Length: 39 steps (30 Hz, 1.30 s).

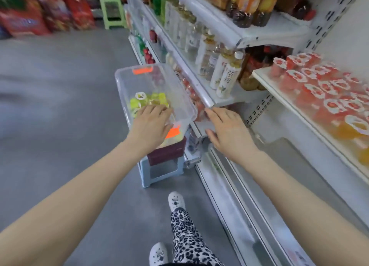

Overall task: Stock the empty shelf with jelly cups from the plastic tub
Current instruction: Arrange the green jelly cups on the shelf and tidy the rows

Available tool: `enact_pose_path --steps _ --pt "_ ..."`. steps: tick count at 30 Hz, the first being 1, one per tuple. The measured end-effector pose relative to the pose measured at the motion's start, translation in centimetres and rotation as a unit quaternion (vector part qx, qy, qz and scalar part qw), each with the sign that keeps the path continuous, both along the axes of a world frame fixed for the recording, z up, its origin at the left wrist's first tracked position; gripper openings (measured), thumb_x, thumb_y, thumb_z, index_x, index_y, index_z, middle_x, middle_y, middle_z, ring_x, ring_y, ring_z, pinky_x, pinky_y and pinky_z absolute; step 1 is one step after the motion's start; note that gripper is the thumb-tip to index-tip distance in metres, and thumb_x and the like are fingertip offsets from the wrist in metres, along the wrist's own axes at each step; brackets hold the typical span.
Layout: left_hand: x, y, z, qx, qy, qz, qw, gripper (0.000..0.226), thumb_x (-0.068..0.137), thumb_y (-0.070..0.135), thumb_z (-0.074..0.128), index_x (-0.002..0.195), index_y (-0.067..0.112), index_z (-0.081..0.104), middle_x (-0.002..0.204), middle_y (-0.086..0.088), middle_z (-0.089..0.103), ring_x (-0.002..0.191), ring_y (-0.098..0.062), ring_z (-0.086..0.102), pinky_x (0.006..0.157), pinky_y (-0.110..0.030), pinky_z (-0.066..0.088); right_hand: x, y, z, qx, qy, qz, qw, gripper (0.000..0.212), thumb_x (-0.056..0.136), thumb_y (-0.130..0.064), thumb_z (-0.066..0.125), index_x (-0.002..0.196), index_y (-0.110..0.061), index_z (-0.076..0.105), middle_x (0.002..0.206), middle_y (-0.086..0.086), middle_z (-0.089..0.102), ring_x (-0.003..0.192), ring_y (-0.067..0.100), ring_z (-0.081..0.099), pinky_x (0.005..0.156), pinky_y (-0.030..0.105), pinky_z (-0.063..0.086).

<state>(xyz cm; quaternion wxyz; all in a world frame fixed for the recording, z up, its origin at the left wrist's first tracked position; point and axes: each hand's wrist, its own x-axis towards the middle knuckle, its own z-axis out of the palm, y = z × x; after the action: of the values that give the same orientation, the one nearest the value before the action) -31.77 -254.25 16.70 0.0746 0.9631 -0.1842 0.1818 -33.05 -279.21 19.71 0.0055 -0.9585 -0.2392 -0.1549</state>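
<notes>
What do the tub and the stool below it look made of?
The clear rectangular tub looks like glossy transparent plastic: the yellow-green jelly cups show through its wall. The pale blue stool seems to be moulded matte plastic, judging by its even colour and rounded edges.

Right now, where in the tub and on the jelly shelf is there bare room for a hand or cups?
Free: the far half of the plastic tub, beyond the green jelly cups; a thin strip along the front edge of the shelf, before the red cups. Crowded: the tub's near end under the left hand, and the shelf behind that strip.
</notes>
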Motion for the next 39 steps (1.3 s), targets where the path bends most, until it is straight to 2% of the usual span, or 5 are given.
enact_pose_path --steps 12,19,29,36,39 --pt "10.2 8.3 -8.7 -0.031 0.05 0.151 0.987 0.031 0.085 0.021 0.061 0.112 0.009 0.068 0.102 -0.01 0.068 0.093 -0.037 0.062 0.087 -0.047 0.049 18.9 10.6 -9.3 -0.059 0.25 0.142 0.956 0.055 0.099 -0.03 0.048 0.15 -0.016 0.034 0.147 0.005 0.045 0.133 0.027 0.043 0.111 0.04 0.029" --pt "12.5 9.1 -11.8 -0.044 0.102 0.198 0.974 0.043 0.077 0.015 0.074 0.119 0.013 0.065 0.112 -0.006 0.065 0.112 -0.031 0.056 0.102 -0.056 0.038 25.0 17.2 -17.9 -0.202 0.402 0.154 0.88 0.047 0.096 -0.031 0.05 0.143 -0.027 0.043 0.135 0.012 0.054 0.125 0.034 0.049 0.102 0.042 0.04" --pt "12.9 9.3 -12.1 -0.045 0.11 0.23 0.966 0.044 0.074 0.01 0.07 0.118 0.018 0.066 0.113 -0.002 0.064 0.119 -0.025 0.052 0.11 -0.056 0.029 26.6 21.4 -23.6 -0.146 0.5 0.107 0.847 0.059 0.087 -0.04 0.058 0.132 -0.01 0.034 0.121 0.019 0.062 0.112 0.037 0.059 0.083 0.039 0.044" --pt "14.1 8.4 -11.8 0.048 0.098 0.18 0.978 0.035 0.074 0.006 0.065 0.108 0.015 0.069 0.105 -0.007 0.065 0.116 -0.034 0.054 0.117 -0.056 0.016 29.7 17.8 -17.0 -0.015 0.381 0.093 0.92 0.057 0.077 -0.03 0.071 0.123 -0.011 0.044 0.121 0.012 0.047 0.102 0.034 0.056 0.086 0.04 0.046" --pt "16.1 6.4 -12.6 0.064 0.158 0.139 0.975 0.03 0.074 0.009 0.072 0.103 0.016 0.069 0.101 -0.005 0.066 0.109 -0.032 0.055 0.111 -0.044 0.032 30.1 15.2 -13.5 0.009 0.275 0.113 0.955 0.051 0.076 -0.026 0.066 0.122 -0.012 0.047 0.118 0.011 0.047 0.091 0.032 0.058 0.08 0.04 0.047"
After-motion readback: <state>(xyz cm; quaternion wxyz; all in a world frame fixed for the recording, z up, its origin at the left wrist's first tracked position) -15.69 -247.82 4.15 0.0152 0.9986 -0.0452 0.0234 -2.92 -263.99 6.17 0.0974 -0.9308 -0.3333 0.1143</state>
